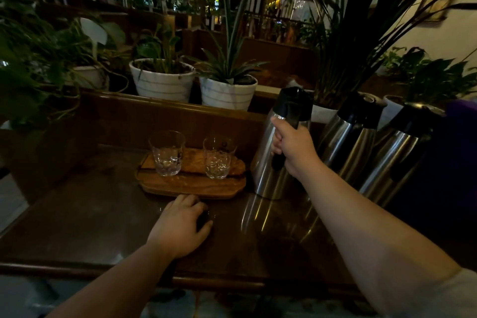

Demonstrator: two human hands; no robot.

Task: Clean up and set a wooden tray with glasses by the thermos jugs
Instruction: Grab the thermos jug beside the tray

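A wooden tray (pixel 180 186) lies on the dark wooden table (pixel 77 214). Two clear, upright glasses stand on it, one at the left (pixel 166 155) and one at the right (pixel 218 159). Just right of the tray stands a steel thermos jug (pixel 268 173) with a black lid. My right hand (pixel 294 147) is closed around its black handle. My left hand (pixel 178 224) rests palm down on the table just in front of the tray. Its fingers curl over a small dark object (pixel 203 218) that is too dim to identify.
Two more steel thermos jugs (pixel 348 142) (pixel 392 155) stand close together right of the held one. Behind the table's raised back rail, two white striped plant pots (pixel 162 85) (pixel 227 97) and dense foliage fill the ledge. The table's front edge (pixel 219 284) is near me.
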